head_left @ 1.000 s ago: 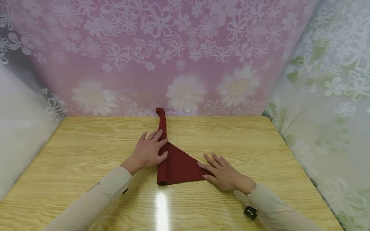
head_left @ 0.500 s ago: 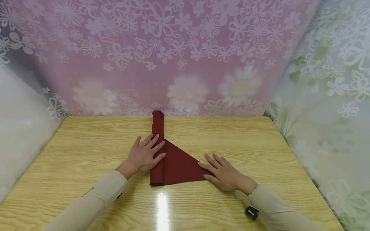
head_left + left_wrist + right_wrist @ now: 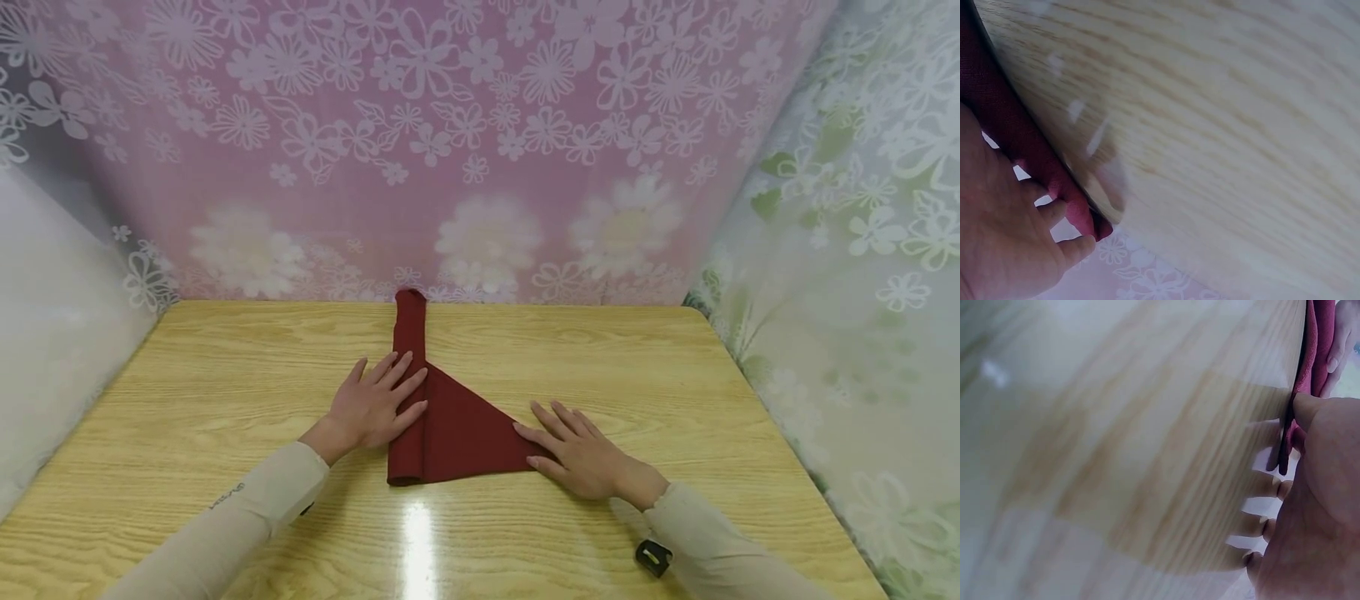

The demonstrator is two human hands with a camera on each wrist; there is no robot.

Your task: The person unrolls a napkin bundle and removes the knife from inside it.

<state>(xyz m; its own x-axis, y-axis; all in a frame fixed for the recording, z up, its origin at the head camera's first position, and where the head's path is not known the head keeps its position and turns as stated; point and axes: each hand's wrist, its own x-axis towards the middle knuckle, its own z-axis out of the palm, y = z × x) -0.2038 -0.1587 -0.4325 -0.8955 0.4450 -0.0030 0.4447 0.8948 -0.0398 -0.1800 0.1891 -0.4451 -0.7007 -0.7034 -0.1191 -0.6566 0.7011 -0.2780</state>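
Observation:
A dark red cloth napkin (image 3: 457, 425) lies on the wooden table (image 3: 225, 375), folded to a triangle with a rolled strip along its left side that runs up to the back wall. My left hand (image 3: 375, 404) rests flat on the rolled strip, fingers straight and spread. My right hand (image 3: 573, 450) lies flat with its fingertips on the triangle's right corner. In the left wrist view the red cloth (image 3: 1010, 134) shows beside the palm. The right wrist view catches a sliver of the red cloth (image 3: 1316, 356) by the thumb.
A pink floral sheet (image 3: 450, 150) stands behind the table and a pale green floral one (image 3: 847, 250) on the right. A small black clip (image 3: 652, 557) sits at my right cuff. Bare tabletop lies on both sides of the napkin.
The rolled strip has shifted a little to the left and become wider and straighter. My left hand moved slightly left with it. My right hand stayed in place.

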